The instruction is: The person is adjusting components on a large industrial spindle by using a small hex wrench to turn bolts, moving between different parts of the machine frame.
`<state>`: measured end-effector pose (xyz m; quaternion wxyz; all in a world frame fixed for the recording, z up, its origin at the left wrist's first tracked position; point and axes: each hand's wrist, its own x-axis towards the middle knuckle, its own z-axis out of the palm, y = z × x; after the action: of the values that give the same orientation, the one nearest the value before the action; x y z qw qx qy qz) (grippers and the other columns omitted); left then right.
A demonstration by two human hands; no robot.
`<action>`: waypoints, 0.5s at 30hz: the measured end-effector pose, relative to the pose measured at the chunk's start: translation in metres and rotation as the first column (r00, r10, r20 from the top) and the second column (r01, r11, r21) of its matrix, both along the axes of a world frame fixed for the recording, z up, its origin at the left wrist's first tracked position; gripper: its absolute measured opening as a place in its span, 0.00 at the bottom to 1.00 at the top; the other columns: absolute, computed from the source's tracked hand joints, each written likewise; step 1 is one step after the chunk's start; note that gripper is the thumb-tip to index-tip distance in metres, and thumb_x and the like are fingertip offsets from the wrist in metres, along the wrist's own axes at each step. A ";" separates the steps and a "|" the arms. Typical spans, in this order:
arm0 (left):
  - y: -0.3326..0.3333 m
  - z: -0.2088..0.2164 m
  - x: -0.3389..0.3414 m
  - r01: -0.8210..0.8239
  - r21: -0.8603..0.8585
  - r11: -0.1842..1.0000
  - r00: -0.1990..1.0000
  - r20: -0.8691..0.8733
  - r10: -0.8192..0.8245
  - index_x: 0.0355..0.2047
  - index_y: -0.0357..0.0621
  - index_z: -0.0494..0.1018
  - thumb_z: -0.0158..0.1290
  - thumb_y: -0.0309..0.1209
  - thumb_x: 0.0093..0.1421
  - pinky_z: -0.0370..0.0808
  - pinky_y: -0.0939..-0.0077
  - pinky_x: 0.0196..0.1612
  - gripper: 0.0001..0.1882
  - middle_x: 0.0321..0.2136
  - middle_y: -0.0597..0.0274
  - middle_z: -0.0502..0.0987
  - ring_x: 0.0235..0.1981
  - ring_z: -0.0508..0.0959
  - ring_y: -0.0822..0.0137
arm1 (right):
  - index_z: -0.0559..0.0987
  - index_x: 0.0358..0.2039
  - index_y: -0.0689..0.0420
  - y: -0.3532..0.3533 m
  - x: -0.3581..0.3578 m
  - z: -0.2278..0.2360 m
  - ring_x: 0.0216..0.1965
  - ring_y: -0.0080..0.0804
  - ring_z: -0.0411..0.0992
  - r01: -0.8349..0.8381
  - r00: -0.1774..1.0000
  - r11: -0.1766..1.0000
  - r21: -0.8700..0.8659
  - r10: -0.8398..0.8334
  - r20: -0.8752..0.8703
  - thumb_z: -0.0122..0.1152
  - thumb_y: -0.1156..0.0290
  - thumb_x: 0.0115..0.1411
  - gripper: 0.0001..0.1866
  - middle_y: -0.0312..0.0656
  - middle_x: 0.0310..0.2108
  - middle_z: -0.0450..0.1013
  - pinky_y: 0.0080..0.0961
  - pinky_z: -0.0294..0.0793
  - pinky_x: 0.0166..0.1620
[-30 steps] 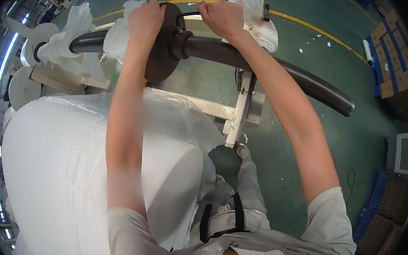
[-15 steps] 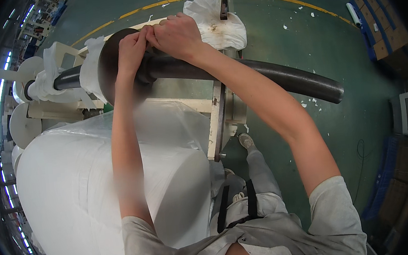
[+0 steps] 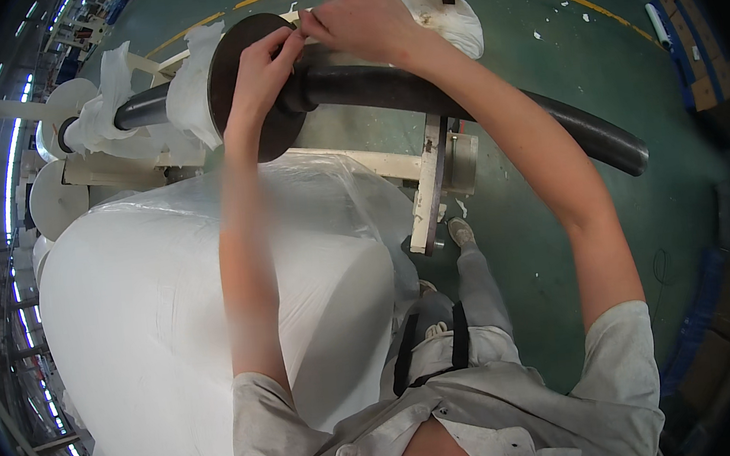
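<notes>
Both hands meet over a dark round disc (image 3: 283, 135) mounted on a thick black shaft (image 3: 370, 88). My left hand (image 3: 267, 67) is closed in a pinch at the disc's right face, just above the collar where the shaft passes through. Beside it, my right hand (image 3: 364, 24) is closed too, its knuckles up and fingertips touching the left fingers. Whatever the fingers hold is too small and covered to make out. White wrapped material (image 3: 191, 95) sits against the disc's far left side.
A large white roll in clear film (image 3: 154, 298) fills the space beneath my left arm. The cream frame (image 3: 423, 192) stands under the shaft, whose free end juts right. White material (image 3: 451, 25) hangs beyond my right hand. Stacked boxes (image 3: 697, 51) stand far right on the green floor.
The whole scene has shifted to the right in view. My hands have moved slightly up and away along the disc, still together, and the right hand's wrist is raised more.
</notes>
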<state>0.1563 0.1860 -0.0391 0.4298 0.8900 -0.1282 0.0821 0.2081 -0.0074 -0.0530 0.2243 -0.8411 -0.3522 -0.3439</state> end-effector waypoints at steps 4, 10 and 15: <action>-0.003 0.038 0.009 0.132 0.244 0.961 0.960 -0.272 -0.063 0.28 0.38 0.75 0.52 0.44 0.70 0.66 0.80 0.31 0.21 0.20 0.70 0.71 0.24 0.70 0.77 | 0.84 0.19 0.52 -0.009 0.009 0.011 0.22 0.43 0.77 0.081 0.969 0.997 -0.006 -0.080 -0.233 0.49 0.44 0.67 0.30 0.41 0.16 0.76 0.39 0.75 0.29; -0.017 0.048 0.029 0.336 0.193 0.922 0.862 -0.456 -0.219 0.29 0.36 0.77 0.50 0.44 0.69 0.67 0.76 0.29 0.22 0.20 0.66 0.75 0.22 0.71 0.75 | 0.85 0.24 0.54 -0.005 0.013 0.017 0.28 0.48 0.78 0.018 0.869 0.979 0.204 0.085 -0.487 0.46 0.46 0.67 0.28 0.45 0.19 0.77 0.42 0.77 0.35; -0.031 0.041 0.014 0.131 0.457 0.880 0.970 -0.244 -0.018 0.39 0.34 0.78 0.49 0.45 0.70 0.68 0.73 0.31 0.22 0.24 0.62 0.77 0.26 0.72 0.70 | 0.86 0.28 0.53 0.010 0.017 0.020 0.31 0.51 0.79 0.167 0.831 0.953 0.251 0.001 -0.556 0.44 0.50 0.66 0.27 0.48 0.25 0.80 0.45 0.79 0.40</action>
<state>0.1700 0.1547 0.0019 0.2166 0.9652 -0.1274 -0.0729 0.2250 0.0021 -0.0330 0.4210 -0.8768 -0.1813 -0.1451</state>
